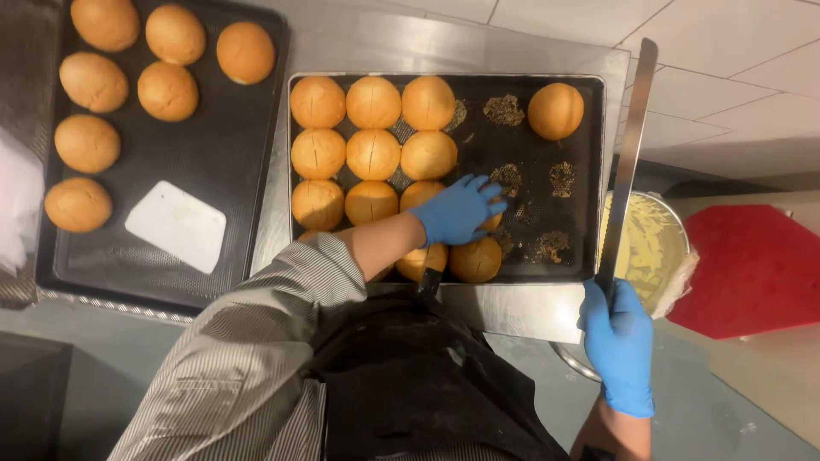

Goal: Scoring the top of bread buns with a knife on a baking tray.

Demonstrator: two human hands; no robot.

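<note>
Left hand (459,211) lies spread, fingers loose, on a bun (489,224) in the near rows of the middle tray (547,183); right hand (618,339) grips a long knife (626,162), blade raised beside the tray. Judged: between cuts; next slice needs the blade level with the pinned bun
</note>
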